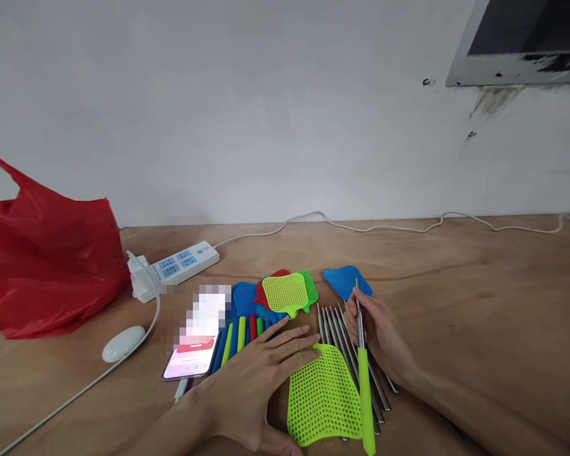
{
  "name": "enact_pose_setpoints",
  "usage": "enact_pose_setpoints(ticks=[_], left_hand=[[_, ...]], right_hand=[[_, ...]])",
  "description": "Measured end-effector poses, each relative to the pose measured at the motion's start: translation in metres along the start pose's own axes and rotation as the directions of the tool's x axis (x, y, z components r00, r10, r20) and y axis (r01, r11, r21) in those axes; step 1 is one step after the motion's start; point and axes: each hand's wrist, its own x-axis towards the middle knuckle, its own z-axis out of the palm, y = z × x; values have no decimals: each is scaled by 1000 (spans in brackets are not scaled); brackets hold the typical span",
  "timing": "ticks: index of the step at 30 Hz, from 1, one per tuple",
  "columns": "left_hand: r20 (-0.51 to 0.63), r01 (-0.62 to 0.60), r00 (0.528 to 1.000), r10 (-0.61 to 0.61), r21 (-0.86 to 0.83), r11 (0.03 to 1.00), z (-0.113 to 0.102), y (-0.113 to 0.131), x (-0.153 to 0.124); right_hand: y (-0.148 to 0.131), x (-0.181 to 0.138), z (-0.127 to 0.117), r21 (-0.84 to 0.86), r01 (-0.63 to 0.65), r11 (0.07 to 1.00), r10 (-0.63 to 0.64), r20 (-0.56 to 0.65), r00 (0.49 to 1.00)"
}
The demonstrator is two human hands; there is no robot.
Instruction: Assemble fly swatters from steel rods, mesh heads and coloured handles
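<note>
In my right hand (375, 326) is a thin metal rod, pinched near its upper end, with a yellow-green handle (366, 405) on its lower end. My left hand (261, 373) is open, fingers spread, over coloured handle tubes (241, 332) and beside a yellow-green perforated fly swatter head (322, 399). Its fingertips reach the head's narrow neck; whether they press on it I cannot tell. Several bare metal rods (332, 323) lie partly under that head and my right hand. Behind, a second yellow-green head (285, 293) overlaps red, green and blue ones. A blue head (344, 280) lies apart.
A lit phone (192, 361) lies left of the tubes. Farther left are a white power strip (185, 263), a white oval device (123, 344) and a red plastic bag (52, 253). A white cable (384, 228) runs along the wall (266, 114) at the back of the wooden table (494, 316).
</note>
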Motion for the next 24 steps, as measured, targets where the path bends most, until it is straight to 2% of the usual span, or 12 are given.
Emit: enact_pose_setpoints(ticks=[5, 10, 18, 21, 24], left_hand=[[-23, -4, 1000, 3, -19, 1000, 0, 1, 2], [-25, 7, 1000, -5, 85, 996, 1, 4, 4], [-127, 7, 992, 15, 172, 985, 7, 4, 3], [-193, 12, 981, 13, 129, 992, 9, 0, -2], [-288, 6, 958, -9, -9, 1000, 10, -6, -10]], right_hand=[[0, 0, 0, 7, -4, 1000, 4, 0, 1000], [0, 0, 0, 11, 7, 1000, -7, 13, 1000], [-1, -1, -1, 34, 10, 999, -10, 19, 1000], [0, 0, -3, 59, 24, 998, -27, 40, 999], [2, 2, -6, 87, 29, 996, -36, 79, 996]])
